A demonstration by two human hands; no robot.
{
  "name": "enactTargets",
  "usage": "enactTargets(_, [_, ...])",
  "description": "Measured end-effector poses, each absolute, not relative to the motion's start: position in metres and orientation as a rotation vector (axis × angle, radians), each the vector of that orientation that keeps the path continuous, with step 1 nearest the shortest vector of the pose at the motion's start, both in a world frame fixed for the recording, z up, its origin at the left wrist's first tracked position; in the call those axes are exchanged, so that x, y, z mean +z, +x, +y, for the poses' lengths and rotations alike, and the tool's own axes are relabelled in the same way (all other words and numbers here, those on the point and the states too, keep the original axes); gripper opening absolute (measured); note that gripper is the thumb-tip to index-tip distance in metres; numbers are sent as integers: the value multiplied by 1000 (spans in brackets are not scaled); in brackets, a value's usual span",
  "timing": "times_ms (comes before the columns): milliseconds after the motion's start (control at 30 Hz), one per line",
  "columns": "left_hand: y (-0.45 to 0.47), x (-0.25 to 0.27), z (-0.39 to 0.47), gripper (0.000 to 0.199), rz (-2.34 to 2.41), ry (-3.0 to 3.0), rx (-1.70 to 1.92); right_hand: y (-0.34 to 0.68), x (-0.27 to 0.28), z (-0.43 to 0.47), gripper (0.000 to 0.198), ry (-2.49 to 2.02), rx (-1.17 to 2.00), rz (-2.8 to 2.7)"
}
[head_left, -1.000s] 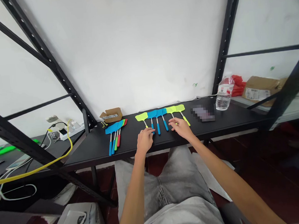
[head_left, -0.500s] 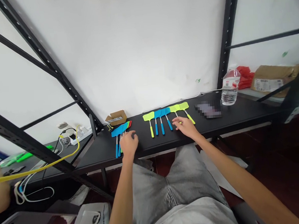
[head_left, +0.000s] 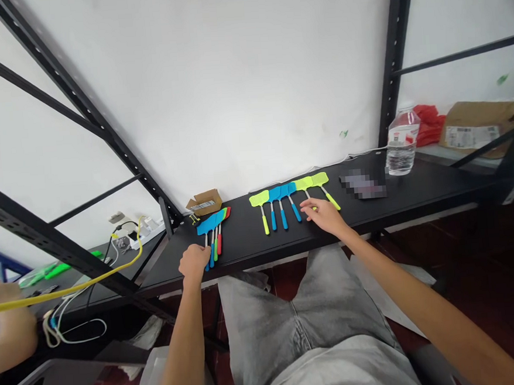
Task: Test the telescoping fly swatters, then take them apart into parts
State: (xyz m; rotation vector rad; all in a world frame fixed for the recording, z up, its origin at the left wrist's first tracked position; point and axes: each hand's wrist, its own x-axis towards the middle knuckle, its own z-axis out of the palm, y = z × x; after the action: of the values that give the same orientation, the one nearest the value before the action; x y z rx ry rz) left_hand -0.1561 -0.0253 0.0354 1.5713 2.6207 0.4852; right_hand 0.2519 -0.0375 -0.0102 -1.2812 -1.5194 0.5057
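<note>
The left hand's fingers [head_left: 205, 252] are curled at the leftmost blue handle [head_left: 207, 267] of a four-swatter fan [head_left: 212, 221]; the hand hides whether they pinch it or only rest beside it. The fan's heads overlap, blue over green and red, while its handles splay toward the person, probably so that each handle can be reached on its own.

The right hand [head_left: 322, 214] is well apart from the left, its fingers loosely bent at a yellow-green handle that it partly covers; whether they pinch it cannot be told. It belongs to a row of six swatters [head_left: 275, 194], blue ones between yellow-green, that runs from left of those fingers to just beyond them. The heads lie toward the wall, leaving the handles on the near side of the counter [head_left: 243, 240], apparently for easy reach.

Beyond the left fingers stands a small cardboard box [head_left: 203, 201], flaps up, its inside hidden. Far right of the right fingers, a clear bottle [head_left: 403, 144] stands upright and seems to hold clear liquid; past it sits a larger labelled carton [head_left: 476, 127], contents not visible.
</note>
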Motion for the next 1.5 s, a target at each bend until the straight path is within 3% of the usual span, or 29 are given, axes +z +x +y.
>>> enactTargets(167, [-154, 39, -30, 43, 2672, 1498, 563, 252, -10, -37, 21, -1283, 499, -1525])
enactTargets(400, [-121, 59, -46, 32, 2589, 1717, 728, 252, -11, -36, 21, -1266, 506, -1500])
enactTargets(600, [-48, 49, -57, 22, 2189, 2071, 1131, 251, -12, -34, 25, -1162, 604, -1409])
enactTargets(767, [10, 25, -58, 15, 1758, 2134, 1288, 237, -7, -34, 33, -1009, 860, -1280])
enactTargets(967, [51, 12, -64, 11, 1534, 2232, 1267, 227, -4, -37, 44, -847, 1093, -1106])
enactTargets(1167, [66, 3, -71, 8, 1468, 2239, 1145, 232, -10, -30, 44, -813, 1087, -1014])
enactTargets(1500, [85, 2, -77, 39, 1299, 2177, 1099, 228, -5, -37, 44, -847, 1151, -1092])
